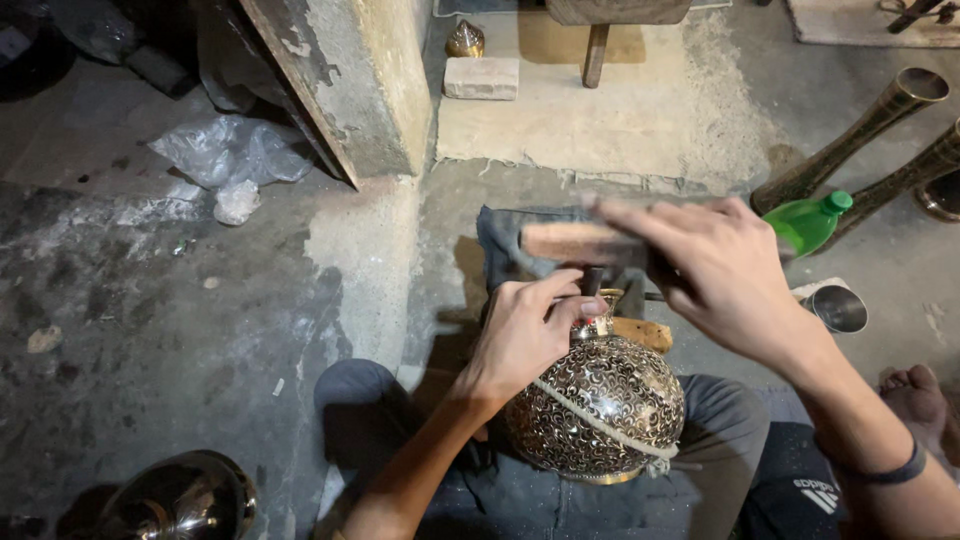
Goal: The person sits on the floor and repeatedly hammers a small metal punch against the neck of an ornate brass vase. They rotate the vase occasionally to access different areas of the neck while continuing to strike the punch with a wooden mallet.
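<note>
Brass engraved round vase [600, 410], rope-bound; left hand [520, 330] fingers pinched on chisel [593, 282], right hand [715, 270] clenched around wooden mallet [570, 243].

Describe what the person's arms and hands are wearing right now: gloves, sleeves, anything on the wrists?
No gloves: both the left hand and the right hand are bare, and both forearms are uncovered with no sleeves in view. A dark band circles the right wrist. No rings show.

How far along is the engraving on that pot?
Done: dense scrollwork covers the visible side of the pot, roped on the lap. In hand: left hand sets a tool at the neck; right hand holds a wooden mallet over it. Left: hidden sides unknown.
</note>
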`<action>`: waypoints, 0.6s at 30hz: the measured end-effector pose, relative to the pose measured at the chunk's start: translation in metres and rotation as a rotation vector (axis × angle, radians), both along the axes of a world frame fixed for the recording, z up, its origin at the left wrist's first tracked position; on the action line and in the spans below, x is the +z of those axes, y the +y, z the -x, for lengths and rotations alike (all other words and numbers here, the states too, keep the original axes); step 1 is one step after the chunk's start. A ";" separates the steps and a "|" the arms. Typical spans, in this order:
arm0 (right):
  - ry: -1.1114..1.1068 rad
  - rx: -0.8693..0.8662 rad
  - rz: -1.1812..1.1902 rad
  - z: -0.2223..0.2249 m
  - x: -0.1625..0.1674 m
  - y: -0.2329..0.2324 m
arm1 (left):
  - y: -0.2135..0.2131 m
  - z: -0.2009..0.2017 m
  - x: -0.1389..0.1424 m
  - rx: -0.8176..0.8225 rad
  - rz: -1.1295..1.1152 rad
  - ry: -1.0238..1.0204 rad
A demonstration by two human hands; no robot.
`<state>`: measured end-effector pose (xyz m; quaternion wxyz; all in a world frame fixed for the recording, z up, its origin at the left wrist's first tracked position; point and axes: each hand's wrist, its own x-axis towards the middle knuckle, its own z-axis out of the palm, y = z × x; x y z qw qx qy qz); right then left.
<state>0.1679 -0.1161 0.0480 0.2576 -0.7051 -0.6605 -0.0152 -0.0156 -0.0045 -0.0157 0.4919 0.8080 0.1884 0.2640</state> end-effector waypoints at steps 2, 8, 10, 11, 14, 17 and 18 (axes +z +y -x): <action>-0.083 0.055 -0.021 -0.001 0.001 0.003 | 0.001 0.001 -0.002 -0.027 0.000 -0.071; -0.020 0.086 0.045 0.002 0.008 0.004 | 0.003 0.003 -0.007 -0.029 0.022 -0.038; -0.364 0.064 0.169 0.003 0.010 0.005 | 0.002 0.005 -0.007 -0.035 0.045 -0.076; -0.131 0.089 0.137 0.004 0.011 0.006 | 0.002 0.006 -0.007 -0.037 0.052 -0.092; 0.095 0.102 0.128 0.005 0.014 0.007 | 0.002 0.006 -0.008 -0.031 0.071 -0.101; -0.128 0.045 0.210 0.006 0.014 0.008 | 0.004 0.006 -0.010 -0.035 0.083 0.043; 0.106 0.056 0.165 0.006 0.014 0.008 | 0.005 0.006 -0.011 -0.041 0.081 0.109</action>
